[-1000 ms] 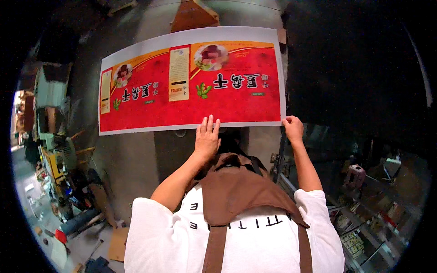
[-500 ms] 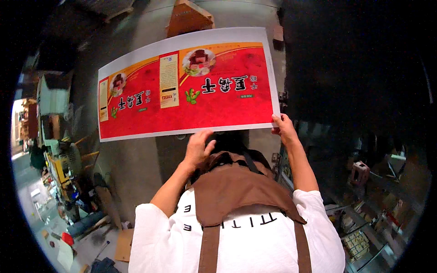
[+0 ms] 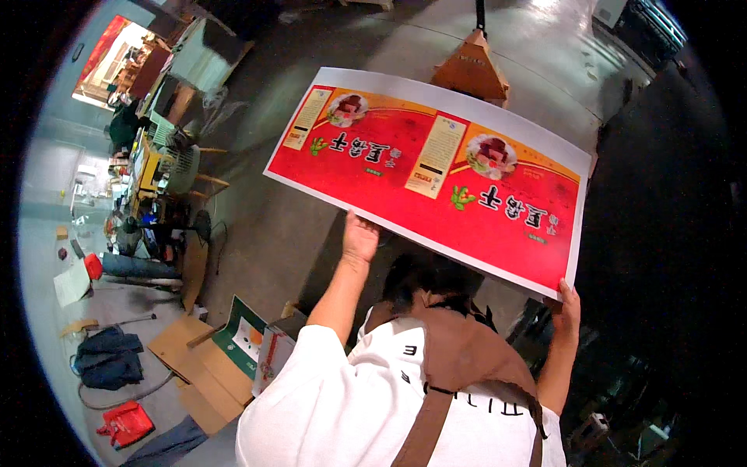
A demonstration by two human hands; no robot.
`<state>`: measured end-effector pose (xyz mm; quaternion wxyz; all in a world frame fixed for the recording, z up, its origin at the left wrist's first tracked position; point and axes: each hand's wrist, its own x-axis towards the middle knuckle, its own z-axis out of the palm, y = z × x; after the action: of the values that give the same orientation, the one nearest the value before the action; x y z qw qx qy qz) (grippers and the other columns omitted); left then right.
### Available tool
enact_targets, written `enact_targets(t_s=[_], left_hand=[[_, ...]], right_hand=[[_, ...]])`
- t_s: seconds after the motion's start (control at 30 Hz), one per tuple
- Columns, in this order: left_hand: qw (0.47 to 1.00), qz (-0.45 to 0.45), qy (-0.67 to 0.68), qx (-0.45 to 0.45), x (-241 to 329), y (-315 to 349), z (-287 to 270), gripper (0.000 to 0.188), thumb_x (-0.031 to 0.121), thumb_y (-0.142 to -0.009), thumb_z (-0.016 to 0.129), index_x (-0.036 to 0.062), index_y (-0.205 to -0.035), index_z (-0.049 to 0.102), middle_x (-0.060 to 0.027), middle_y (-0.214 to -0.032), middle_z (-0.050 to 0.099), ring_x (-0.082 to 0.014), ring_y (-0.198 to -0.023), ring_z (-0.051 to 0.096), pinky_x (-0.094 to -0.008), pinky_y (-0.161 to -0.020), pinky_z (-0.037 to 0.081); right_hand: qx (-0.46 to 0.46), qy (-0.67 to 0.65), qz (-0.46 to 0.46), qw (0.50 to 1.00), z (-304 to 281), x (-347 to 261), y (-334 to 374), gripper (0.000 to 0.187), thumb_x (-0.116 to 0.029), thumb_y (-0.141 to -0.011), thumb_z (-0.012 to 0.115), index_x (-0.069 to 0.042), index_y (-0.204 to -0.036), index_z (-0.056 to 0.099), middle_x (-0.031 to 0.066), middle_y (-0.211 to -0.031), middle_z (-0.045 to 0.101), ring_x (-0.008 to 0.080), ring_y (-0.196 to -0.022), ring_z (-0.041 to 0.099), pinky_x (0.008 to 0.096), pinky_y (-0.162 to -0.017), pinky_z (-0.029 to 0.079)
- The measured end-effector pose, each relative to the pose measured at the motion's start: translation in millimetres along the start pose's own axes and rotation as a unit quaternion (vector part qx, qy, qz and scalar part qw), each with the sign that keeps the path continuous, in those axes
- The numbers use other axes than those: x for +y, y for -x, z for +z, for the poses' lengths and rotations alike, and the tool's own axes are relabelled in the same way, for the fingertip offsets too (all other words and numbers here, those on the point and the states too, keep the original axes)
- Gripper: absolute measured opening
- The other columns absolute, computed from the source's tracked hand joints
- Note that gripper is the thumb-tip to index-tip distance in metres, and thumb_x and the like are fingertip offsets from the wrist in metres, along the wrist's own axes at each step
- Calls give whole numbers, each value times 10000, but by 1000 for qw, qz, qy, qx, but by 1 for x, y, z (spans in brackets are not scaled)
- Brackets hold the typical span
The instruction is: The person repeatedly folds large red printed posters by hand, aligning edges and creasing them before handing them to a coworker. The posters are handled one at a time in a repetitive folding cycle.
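A wide printed sheet [image 3: 354, 163], red with white margins, yellow bands and food pictures, is held up in front of me, sloping down toward its right end. My right hand [image 3: 569, 305] grips its near right corner, the thumb on top. My left hand [image 3: 361, 236] is under the near long edge, left of the middle, palm up. The sheet hides that hand's fingertips and whatever is directly beneath. Both arms reach forward past my brown apron.
An orange-brown pallet jack [image 3: 473, 66] stands on the concrete floor beyond the sheet. To the left are a cluttered yellow bench [image 3: 144, 167], a fan [image 3: 201, 226], flattened cardboard [image 3: 206, 370], dark clothing [image 3: 109, 358] and a red bag [image 3: 126, 424]. The right side is dark.
My view has swung, bringing more of the left side in. The sheet now slopes down to the right. My left hand, apart from the sheet before, has come under its near edge.
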<state>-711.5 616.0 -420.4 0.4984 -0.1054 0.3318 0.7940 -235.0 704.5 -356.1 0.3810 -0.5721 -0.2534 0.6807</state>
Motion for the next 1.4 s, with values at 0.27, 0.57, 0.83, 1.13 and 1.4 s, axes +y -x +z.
enact_targets(t_s=[0.27, 0.57, 0.83, 1.13, 1.4], left_hand=[[994, 81, -58, -48, 210, -101, -80, 359, 315, -907, 413, 56, -1149, 473, -92, -1107, 565, -217, -1003, 547, -351, -872, 459], [918, -148, -368, 4, 396, -186, -52, 416, 413, -861, 491, 34, -1020, 554, -80, -952, 629, -172, -915, 570, -351, -847, 440], [770, -248, -585, 60, 397, -238, -34, 361, 344, -773, 618, 75, -1010, 579, -22, -914, 631, -145, -771, 601, -304, -684, 482], [729, -271, -620, 103, 393, -223, -27, 420, 371, -713, 670, 124, -1036, 563, -28, -934, 612, -174, -842, 582, -373, -681, 466], [633, -308, -710, 1, 377, -204, 42, 515, 300, -708, 695, 48, -1120, 517, -74, -992, 601, -175, -876, 576, -336, -740, 470]], right_hand=[[45, -94, -31, 994, 14, 19, 13, 394, -303, -845, 528, -23, -1122, 513, 79, -1023, 602, 211, -902, 597, 357, -732, 503], [154, 134, 196, 959, 5, -44, 0, 458, -464, -787, 554, -101, -1067, 548, 60, -929, 612, 192, -766, 568, 350, -636, 445], [249, 192, 203, 927, 41, -45, -8, 408, -472, -756, 607, -133, -975, 549, 9, -834, 602, 153, -715, 561, 313, -540, 444], [228, 185, 176, 940, 64, -56, 2, 422, -412, -756, 637, -91, -1009, 532, 48, -881, 595, 181, -750, 580, 332, -558, 490], [139, 287, 193, 928, 77, -63, 3, 348, -364, -783, 621, -53, -914, 540, 81, -752, 597, 184, -559, 575, 305, -473, 497]])
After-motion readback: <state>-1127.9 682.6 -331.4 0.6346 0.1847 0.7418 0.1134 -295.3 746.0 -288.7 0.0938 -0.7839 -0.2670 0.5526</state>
